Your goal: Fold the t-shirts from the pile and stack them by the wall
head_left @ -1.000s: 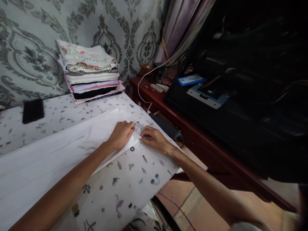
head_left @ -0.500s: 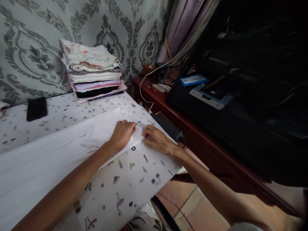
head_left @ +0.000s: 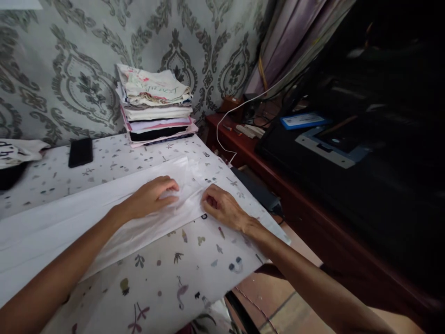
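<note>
A long strip of folded white cloth (head_left: 79,208) lies across the patterned table cover (head_left: 167,278), its right end loosely rumpled. My left hand (head_left: 151,197) is over the cloth near that end, thumb and curved fingers apart with nothing between them. At the right end's near corner, my right hand (head_left: 224,206) has its fingers curled in a pinch at the cloth's edge. The exact fold under the right fingertips is partly hidden.
Toward the wall stands a stack of folded clothes (head_left: 156,113). A black phone (head_left: 80,152) lies left of it, with a crumpled printed garment (head_left: 21,153) farther left. On the right, a dark red desk (head_left: 264,160) carries a large black panel (head_left: 382,185) and a white cable (head_left: 219,125).
My left hand has come off the cloth's right end, moving left and opening. My right hand stays at the edge. The view has turned slightly left.
</note>
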Demonstrator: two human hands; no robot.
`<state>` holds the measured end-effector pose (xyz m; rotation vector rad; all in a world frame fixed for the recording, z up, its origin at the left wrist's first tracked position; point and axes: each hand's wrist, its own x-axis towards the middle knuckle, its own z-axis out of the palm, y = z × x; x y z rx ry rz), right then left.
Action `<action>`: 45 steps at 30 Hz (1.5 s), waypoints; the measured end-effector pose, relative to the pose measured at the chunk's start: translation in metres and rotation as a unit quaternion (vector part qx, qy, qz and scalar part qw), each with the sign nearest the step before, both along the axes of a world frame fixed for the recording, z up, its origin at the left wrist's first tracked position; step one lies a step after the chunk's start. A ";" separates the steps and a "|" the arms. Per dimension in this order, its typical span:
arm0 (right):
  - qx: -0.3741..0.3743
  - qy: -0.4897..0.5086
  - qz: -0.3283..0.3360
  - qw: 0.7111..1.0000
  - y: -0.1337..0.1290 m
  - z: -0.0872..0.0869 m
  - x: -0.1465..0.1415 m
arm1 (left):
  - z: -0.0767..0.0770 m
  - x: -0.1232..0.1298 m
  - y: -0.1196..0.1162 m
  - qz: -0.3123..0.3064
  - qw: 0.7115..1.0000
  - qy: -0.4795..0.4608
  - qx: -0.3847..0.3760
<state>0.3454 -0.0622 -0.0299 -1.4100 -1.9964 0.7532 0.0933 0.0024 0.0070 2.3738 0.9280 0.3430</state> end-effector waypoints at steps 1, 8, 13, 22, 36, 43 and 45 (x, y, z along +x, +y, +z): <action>-0.002 -0.003 -0.005 1.000 0.002 0.002 0.001 | 0.002 -0.010 -0.004 -0.018 0.999 0.039 0.004; 0.012 -0.042 -0.025 0.999 0.026 0.013 -0.007 | -0.011 -0.029 -0.018 -0.043 0.986 0.130 0.099; -0.004 -0.108 -0.022 0.994 0.053 0.015 -0.026 | -0.006 -0.028 -0.007 0.060 0.995 0.048 0.070; -0.046 -0.189 -0.041 0.980 0.078 0.010 -0.059 | 0.004 -0.041 0.051 0.208 0.947 -0.225 -0.096; 0.045 -0.095 0.147 0.984 0.052 0.019 -0.075 | 0.020 -0.039 0.072 0.189 0.929 -0.258 -0.189; 0.179 0.014 0.284 0.942 -0.006 0.018 -0.052 | 0.008 -0.037 0.036 0.023 0.929 -0.106 -0.353; 0.189 0.025 0.278 0.942 -0.009 0.018 -0.051 | 0.004 -0.039 0.029 0.028 0.921 -0.097 -0.375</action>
